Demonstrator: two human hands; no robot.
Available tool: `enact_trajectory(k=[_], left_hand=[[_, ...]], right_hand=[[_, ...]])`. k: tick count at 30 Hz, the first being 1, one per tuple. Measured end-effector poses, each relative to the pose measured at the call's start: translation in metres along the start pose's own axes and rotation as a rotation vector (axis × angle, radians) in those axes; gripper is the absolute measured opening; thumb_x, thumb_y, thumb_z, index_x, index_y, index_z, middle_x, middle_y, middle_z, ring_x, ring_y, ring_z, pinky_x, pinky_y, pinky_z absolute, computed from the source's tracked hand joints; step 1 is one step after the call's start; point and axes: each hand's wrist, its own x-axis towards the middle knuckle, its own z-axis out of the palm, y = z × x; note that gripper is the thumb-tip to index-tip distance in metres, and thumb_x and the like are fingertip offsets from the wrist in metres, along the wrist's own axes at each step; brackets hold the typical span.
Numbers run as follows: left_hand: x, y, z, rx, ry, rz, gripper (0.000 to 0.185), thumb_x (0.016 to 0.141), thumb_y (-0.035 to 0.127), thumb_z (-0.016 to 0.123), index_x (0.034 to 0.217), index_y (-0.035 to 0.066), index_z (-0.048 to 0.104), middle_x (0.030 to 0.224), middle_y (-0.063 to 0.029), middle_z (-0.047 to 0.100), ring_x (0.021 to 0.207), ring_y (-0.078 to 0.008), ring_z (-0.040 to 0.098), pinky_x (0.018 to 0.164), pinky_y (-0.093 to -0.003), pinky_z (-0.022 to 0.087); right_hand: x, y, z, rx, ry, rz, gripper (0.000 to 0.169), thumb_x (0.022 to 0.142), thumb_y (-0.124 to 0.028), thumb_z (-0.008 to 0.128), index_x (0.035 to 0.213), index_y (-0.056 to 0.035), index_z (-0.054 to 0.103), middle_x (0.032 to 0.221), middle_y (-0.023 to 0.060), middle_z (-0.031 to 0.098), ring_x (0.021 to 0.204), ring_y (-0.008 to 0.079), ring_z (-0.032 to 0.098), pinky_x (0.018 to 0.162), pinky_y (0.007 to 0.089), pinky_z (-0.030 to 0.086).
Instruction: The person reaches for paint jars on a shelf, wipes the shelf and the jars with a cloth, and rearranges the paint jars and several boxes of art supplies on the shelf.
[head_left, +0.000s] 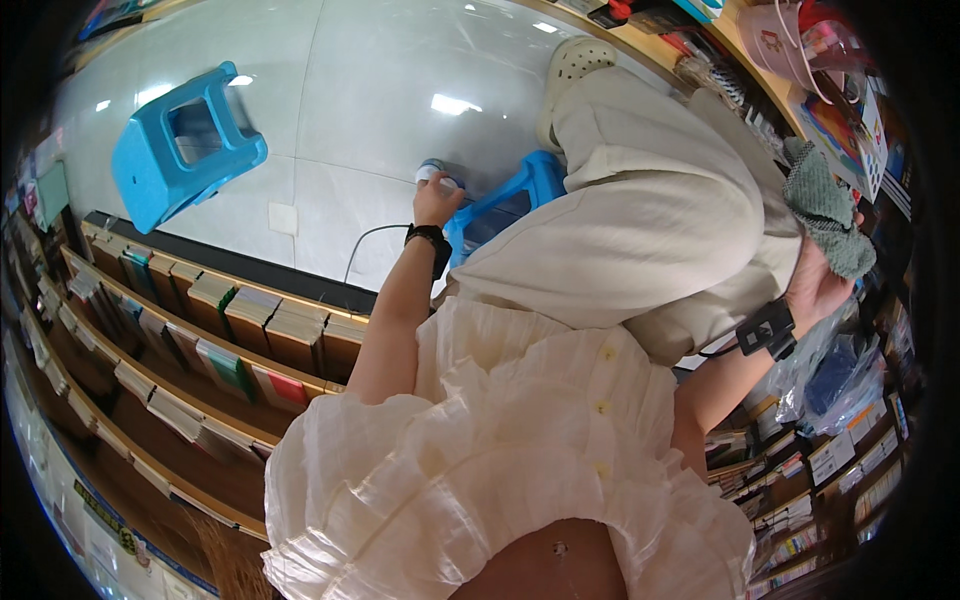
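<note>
My left hand (438, 199) is closed around a small white cylindrical container (428, 169) low over the grey tiled floor (360, 97). I cannot tell whether the container touches the tiles. Next to that hand, a blue plastic stool (544, 176) shows partly from beneath my bent legs in cream trousers (622, 232). At the right, my right hand (819, 283) grips a grey-green cloth (821, 206) with a dark checked edge. The cloth hangs bunched beside a shelf loaded with goods, and it hides some of the fingers.
Another blue plastic stool (184, 150) is on the floor at the upper left. Bookshelves (172, 337) with rows of books run along the left. A thin dark cable (361, 241) curves near my left wrist. On the right are a pink bucket (769, 49) and a clear plastic bag (840, 382).
</note>
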Motion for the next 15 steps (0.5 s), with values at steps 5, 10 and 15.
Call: enact_trajectory(k=[5,10,15], left_hand=[[0.004,-0.008,-0.016,-0.006,0.124,-0.042,0.048,0.064,0.030,0.064,0.108,0.014,0.055,0.102,-0.0208,0.051,0.092,-0.0370,0.054,0.083,-0.0412,0.045],[0.019,-0.027,-0.012,0.014,0.061,-0.118,0.057,0.063,0.025,0.067,0.115,0.015,0.048,0.107,-0.0218,0.047,0.093,-0.0391,0.053,0.084,-0.0425,0.045],[0.023,-0.052,0.002,0.015,0.151,-0.056,0.081,0.062,0.027,0.074,0.124,0.000,0.030,0.118,-0.0248,0.042,0.100,-0.0393,0.051,0.085,-0.0419,0.044]], right_hand=[[0.001,0.008,0.007,0.055,-0.042,0.025,0.036,0.084,-0.005,0.040,0.116,0.0118,0.041,0.131,0.0266,0.032,0.125,0.0392,0.026,0.106,0.0553,0.011],[0.000,0.003,0.002,0.070,-0.025,0.017,0.040,0.082,-0.007,0.045,0.118,0.0106,0.040,0.132,0.0242,0.032,0.128,0.0376,0.022,0.106,0.0550,0.008],[0.000,0.003,0.001,0.095,-0.005,-0.002,0.040,0.081,-0.005,0.046,0.118,0.0104,0.038,0.129,0.0240,0.035,0.126,0.0368,0.025,0.107,0.0538,0.010]])
